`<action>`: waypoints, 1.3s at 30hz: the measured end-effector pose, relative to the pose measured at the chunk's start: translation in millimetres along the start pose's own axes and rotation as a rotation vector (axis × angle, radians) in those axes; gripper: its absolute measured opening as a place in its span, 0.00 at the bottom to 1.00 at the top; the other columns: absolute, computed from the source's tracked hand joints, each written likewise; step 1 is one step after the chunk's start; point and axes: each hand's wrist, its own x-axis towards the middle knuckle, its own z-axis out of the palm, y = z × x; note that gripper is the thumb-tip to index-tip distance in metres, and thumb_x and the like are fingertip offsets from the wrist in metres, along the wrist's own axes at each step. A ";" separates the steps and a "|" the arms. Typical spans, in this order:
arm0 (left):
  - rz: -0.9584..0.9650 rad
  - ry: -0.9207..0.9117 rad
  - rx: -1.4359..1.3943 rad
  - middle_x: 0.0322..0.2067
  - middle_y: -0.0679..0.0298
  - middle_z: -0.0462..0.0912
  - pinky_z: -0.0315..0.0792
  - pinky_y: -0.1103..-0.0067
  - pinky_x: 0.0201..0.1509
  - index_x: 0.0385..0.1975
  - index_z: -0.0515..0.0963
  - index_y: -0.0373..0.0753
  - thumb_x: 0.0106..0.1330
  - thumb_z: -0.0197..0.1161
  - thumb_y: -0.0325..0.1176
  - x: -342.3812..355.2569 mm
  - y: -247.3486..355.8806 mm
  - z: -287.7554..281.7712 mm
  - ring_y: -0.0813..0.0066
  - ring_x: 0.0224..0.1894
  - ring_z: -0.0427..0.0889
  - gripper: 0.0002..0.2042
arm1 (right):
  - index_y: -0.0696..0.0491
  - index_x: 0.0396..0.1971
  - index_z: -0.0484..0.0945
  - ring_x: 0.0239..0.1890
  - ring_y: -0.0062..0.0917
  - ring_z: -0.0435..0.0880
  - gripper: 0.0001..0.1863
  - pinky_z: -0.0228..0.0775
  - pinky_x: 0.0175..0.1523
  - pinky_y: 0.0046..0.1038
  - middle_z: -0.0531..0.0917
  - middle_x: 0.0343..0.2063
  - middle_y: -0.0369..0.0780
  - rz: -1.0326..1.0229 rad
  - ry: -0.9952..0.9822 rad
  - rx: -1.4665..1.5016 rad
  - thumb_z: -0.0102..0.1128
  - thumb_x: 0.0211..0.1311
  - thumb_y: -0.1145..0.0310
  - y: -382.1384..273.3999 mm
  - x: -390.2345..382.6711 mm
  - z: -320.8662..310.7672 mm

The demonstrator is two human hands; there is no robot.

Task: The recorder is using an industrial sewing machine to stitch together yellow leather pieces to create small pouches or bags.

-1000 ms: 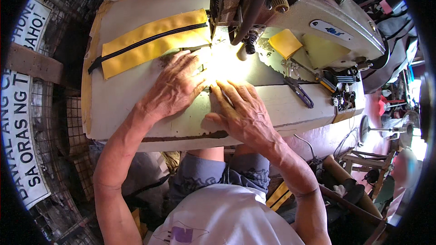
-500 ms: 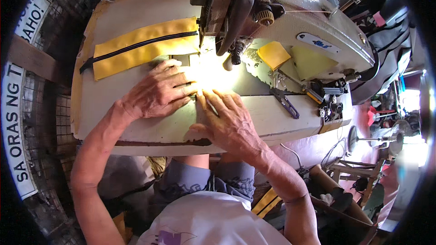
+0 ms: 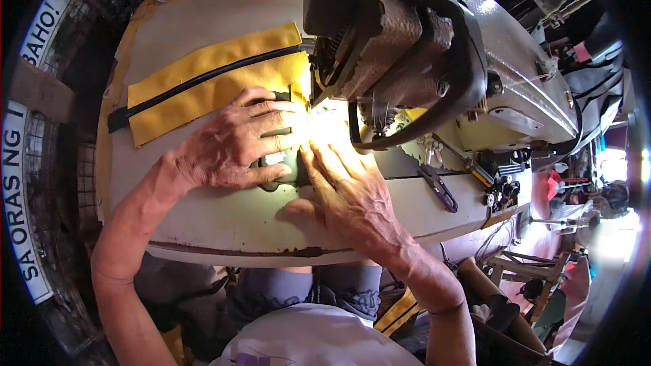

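One left hand [image 3: 237, 139], fingers spread; one right hand [image 3: 352, 200], flat, fingers close, thumb apart; fingertips glare-washed. Yellow strip [image 3: 210, 95] at left hand's eleven o'clock; uneven pressure could skew it.

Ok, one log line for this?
left hand: fingers extended; right hand: same; black-striped yellow strip: beyond left hand; sewing machine: ahead; fingertips: lost in glare

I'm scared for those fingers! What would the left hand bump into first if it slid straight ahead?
The left hand would likely brush the right hand first, then the sewing machine; it's too bright to judge depth.
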 end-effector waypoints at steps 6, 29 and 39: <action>0.068 0.054 0.010 0.53 0.55 0.82 0.63 0.61 0.71 0.47 0.84 0.39 0.64 0.64 0.42 9.6 -17.7 -5.1 0.59 0.61 0.77 0.17 | 0.60 0.50 0.76 0.42 0.43 0.78 0.32 0.68 0.47 0.43 0.78 0.44 0.49 0.019 0.029 0.019 0.70 0.56 0.48 4.4 5.7 -1.5; 0.020 0.159 0.049 0.51 0.59 0.80 0.63 0.61 0.71 0.41 0.83 0.41 0.56 0.73 0.40 10.8 -25.9 8.6 0.62 0.61 0.77 0.16 | 0.49 0.68 0.70 0.51 0.43 0.82 0.32 0.75 0.58 0.41 0.80 0.58 0.45 0.162 -0.096 -1.428 0.57 0.61 0.75 331.9 -83.3 -387.3; 0.038 0.200 0.072 0.48 0.58 0.82 0.65 0.64 0.69 0.44 0.84 0.43 0.62 0.69 0.38 14.7 -23.1 2.5 0.64 0.57 0.79 0.13 | 0.54 0.60 0.77 0.45 0.32 0.86 0.21 0.79 0.51 0.32 0.84 0.53 0.44 0.903 -0.045 -0.577 0.54 0.74 0.60 315.0 -76.3 -380.4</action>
